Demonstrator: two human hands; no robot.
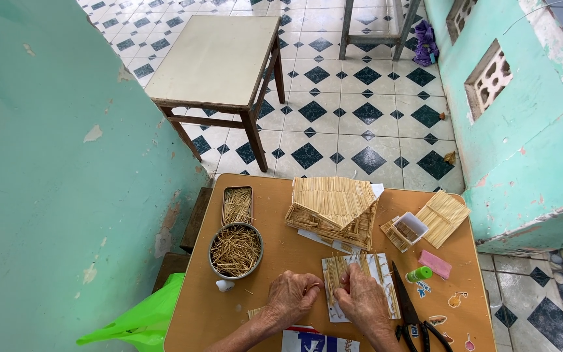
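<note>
**Both hands on the stick panel**

My left hand [292, 296] and my right hand [361, 301] meet over a flat white card panel partly covered with thin pale wooden sticks [360, 287], which lies on the round orange-brown wooden table [229, 319]; the left fingers are curled, their tips pinched at the panel's left edge, though I cannot tell whether a stick sits between them; the right fingers are bent and pressed down on the sticks near the panel's middle.

Just beyond the panel stands a small model house built of the same sticks, with a sloped roof [332, 210]; left of the panel sits a round metal bowl full of loose sticks [236, 250], and beyond that bowl a small rectangular metal tin of sticks [237, 205]; right of the panel lie black-handled scissors [410, 313], a green-capped glue bottle [418, 274] and a pink rectangular block [435, 264]; farther beyond these rest a clear plastic box [409, 228] and a flat square stick panel [442, 217].
</note>
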